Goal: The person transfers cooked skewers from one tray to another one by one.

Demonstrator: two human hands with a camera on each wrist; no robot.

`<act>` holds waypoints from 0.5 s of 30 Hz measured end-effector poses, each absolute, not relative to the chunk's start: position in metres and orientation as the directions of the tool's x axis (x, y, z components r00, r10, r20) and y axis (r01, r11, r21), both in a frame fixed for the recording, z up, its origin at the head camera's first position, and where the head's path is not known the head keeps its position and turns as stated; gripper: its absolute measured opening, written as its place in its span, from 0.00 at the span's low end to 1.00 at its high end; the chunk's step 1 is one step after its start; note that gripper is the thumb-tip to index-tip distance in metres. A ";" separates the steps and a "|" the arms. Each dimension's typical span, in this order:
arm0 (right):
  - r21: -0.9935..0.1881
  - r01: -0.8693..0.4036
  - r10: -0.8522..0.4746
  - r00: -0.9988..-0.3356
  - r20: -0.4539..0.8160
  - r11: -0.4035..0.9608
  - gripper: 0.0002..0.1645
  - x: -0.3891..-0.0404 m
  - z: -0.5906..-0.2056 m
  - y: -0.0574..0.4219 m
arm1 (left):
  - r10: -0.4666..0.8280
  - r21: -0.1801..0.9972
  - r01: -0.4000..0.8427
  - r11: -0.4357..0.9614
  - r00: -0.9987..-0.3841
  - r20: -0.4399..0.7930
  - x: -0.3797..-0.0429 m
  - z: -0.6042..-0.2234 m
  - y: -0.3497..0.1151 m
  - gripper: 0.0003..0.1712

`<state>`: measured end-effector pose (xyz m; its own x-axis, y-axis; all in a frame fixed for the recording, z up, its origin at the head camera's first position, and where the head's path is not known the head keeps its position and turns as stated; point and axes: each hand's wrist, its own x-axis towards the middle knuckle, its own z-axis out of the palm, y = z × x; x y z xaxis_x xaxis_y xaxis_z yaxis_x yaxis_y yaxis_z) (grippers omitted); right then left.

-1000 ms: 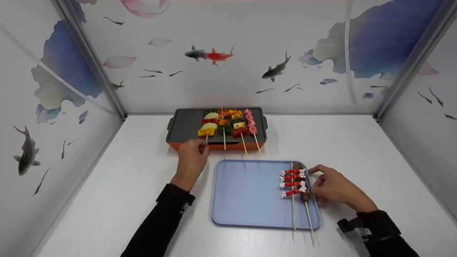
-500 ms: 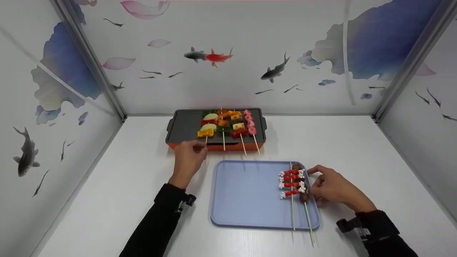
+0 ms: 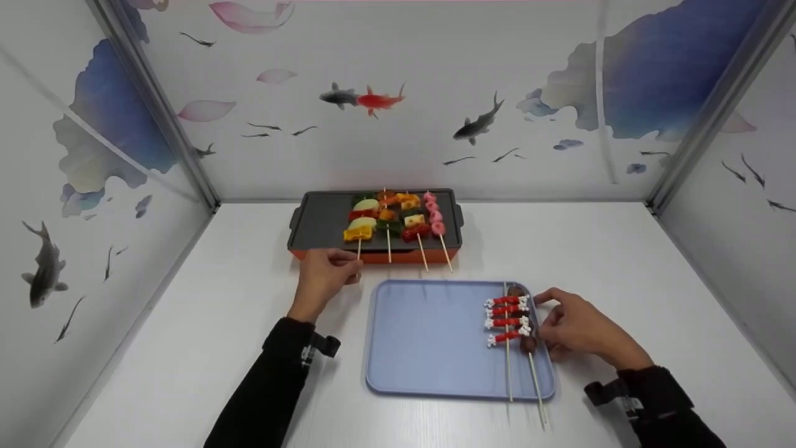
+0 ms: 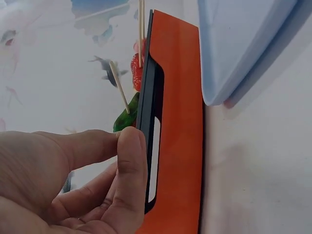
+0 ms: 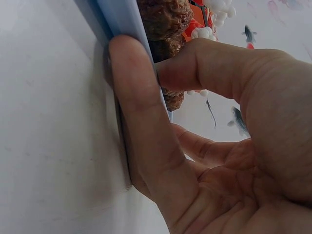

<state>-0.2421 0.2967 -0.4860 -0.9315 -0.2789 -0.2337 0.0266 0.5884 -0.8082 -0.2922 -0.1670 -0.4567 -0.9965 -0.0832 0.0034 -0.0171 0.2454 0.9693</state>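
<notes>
My left hand [image 3: 323,277] pinches the bare stick of a vegetable skewer [image 3: 359,231] between thumb and forefinger, in front of the grill [image 3: 317,225]. That skewer's yellow, pale green and red pieces still lie on the dark plate. In the left wrist view the thumb and forefinger [image 4: 130,146] meet beside the grill's edge, hiding the stick. At the tray's right side, my right hand [image 3: 581,326] grips the rim of the blue tray [image 3: 435,348]. The right wrist view has its thumb inside the rim [image 5: 122,19] and a finger outside, close to a brown meatball skewer [image 5: 165,19].
Two more vegetable skewers [image 3: 413,233] and a pink skewer [image 3: 433,214] lie on the grill, sticks overhanging its front. On the tray's right side are a skewer with red-and-white pieces [image 3: 507,322] and the brown skewer. Printed walls [image 3: 398,143] enclose the white table [image 3: 547,242].
My left hand has shifted slightly left and down along the skewer's stick, and its wrist has turned a little. The right hand, tray and skewers stay as they were.
</notes>
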 end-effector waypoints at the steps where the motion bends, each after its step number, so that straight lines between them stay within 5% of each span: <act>1: -0.812 0.032 -0.279 -0.930 -0.237 0.583 0.36 -0.242 -0.486 0.297 | -0.075 0.974 -0.032 0.222 -0.997 -0.016 -0.292 -0.457 -0.168 0.11; 15: -0.798 0.046 -0.254 -0.936 -0.245 0.602 0.37 -0.244 -0.486 0.296 | -0.017 0.985 -0.133 0.109 -0.991 -0.132 -0.292 -0.456 -0.169 0.12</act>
